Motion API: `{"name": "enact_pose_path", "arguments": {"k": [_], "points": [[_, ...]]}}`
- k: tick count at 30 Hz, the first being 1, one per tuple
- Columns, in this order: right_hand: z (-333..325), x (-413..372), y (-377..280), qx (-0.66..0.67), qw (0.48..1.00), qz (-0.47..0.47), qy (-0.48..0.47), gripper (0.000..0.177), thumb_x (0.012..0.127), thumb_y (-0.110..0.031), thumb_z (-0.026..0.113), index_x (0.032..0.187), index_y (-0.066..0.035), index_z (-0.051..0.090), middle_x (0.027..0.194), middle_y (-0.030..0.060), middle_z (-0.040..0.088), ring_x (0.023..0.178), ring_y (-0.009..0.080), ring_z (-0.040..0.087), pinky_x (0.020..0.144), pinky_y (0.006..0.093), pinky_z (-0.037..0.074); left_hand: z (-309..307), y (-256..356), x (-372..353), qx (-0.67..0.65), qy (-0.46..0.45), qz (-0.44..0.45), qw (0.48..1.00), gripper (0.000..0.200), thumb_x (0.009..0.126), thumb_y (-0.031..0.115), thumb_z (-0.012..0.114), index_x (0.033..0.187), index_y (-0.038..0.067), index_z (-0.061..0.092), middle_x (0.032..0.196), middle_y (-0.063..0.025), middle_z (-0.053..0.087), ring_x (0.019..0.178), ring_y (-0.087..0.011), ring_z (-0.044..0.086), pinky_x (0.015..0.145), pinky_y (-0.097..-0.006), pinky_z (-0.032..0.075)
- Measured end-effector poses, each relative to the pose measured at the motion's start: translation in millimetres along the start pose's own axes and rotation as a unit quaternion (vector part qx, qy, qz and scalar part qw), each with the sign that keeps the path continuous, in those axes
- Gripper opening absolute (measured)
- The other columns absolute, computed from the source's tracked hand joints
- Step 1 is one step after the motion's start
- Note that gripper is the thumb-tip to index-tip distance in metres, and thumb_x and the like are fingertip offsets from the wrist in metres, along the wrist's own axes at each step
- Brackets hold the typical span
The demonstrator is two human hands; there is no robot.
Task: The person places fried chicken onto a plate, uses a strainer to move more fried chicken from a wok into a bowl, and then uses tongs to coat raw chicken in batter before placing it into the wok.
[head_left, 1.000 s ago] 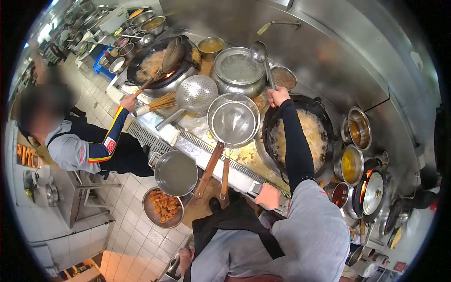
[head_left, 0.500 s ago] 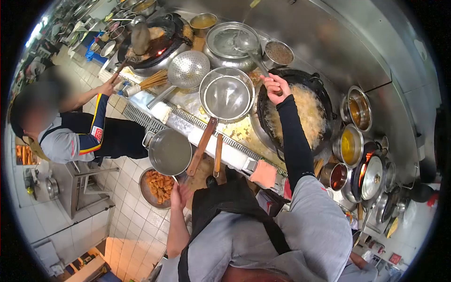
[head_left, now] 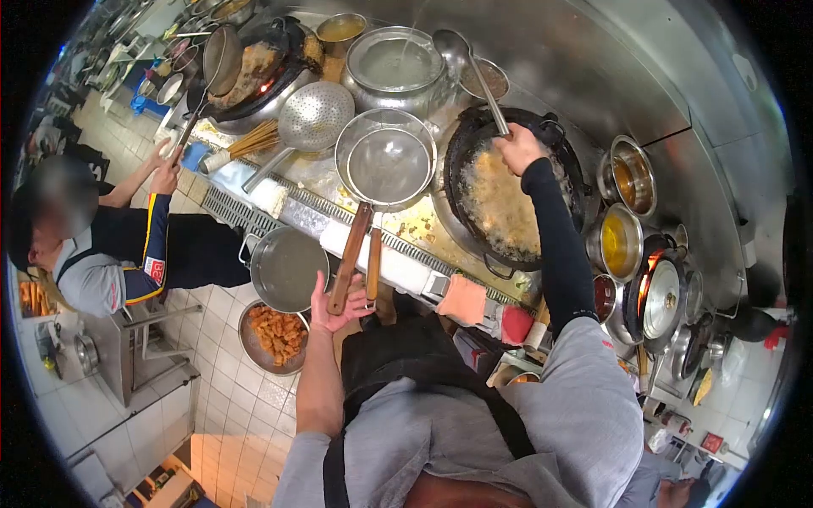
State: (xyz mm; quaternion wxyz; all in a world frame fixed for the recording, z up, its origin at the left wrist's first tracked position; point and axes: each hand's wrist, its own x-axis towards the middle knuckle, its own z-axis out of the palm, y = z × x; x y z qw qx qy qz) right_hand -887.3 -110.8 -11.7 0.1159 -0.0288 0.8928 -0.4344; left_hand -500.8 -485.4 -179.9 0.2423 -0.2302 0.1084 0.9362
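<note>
My right hand (head_left: 519, 150) is wrapped round the handle of a metal ladle (head_left: 457, 49), whose bowl is raised near the steel back wall. Below this hand, a black wok (head_left: 453, 173) holds bubbling oil with pieces frying in it. My left hand (head_left: 339, 305) has its fingers spread, palm up, at the wooden handle (head_left: 351, 258) of a strainer (head_left: 385, 165); whether it touches the handle is hard to tell. A second, shorter wooden handle lies beside it. A pot of cloudy liquid (head_left: 290, 269) stands left of my left hand.
A co-worker (head_left: 102, 245) at the left holds a strainer over another wok (head_left: 284, 80). A perforated skimmer (head_left: 316, 116) and a large pot (head_left: 395, 61) stand behind my strainer. A bowl of fried pieces (head_left: 273, 339) is low at left. Bowls and a lidded pan (head_left: 660, 309) are at right.
My right hand has lifted the ladle out of the large pot and moved right. My left hand has moved up to the wooden handle. The co-worker's strainer has shifted left.
</note>
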Motion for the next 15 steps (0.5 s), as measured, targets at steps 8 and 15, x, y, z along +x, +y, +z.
{"name": "enact_pose_path", "arguments": {"k": [8, 15], "points": [[87.2, 102.3, 6.6, 0.331, 0.917, 0.140, -0.172, 0.013, 0.097, -0.012, 0.062, 0.094, 0.000, 0.057, 0.067, 0.0025, 0.053, 0.048, 0.0117, 0.048, 0.040, 0.0285, 0.036, 8.0, 7.1, 15.1, 0.147, 0.061, -0.007, 0.987, 0.062, 0.098, 0.032, 0.067, 0.146, 0.001, 0.043, 0.112, -0.0213, 0.068, 0.088, -0.0386, 0.073, 0.097, -0.0700, 0.052], [79.8, 98.9, 5.5, 0.649, 0.627, 0.262, -0.341, 0.027, 0.101, -0.014, 0.061, 0.123, 0.000, 0.051, 0.077, -0.0004, 0.053, 0.052, 0.0057, 0.046, 0.041, 0.0223, 0.038, 57.5, -10.9, 17.0, 0.217, 0.080, -0.004, 0.973, 0.046, 0.090, 0.005, 0.066, 0.133, 0.002, 0.048, 0.085, -0.0087, 0.054, 0.056, -0.0091, 0.044, 0.046, -0.0250, 0.037]]}}
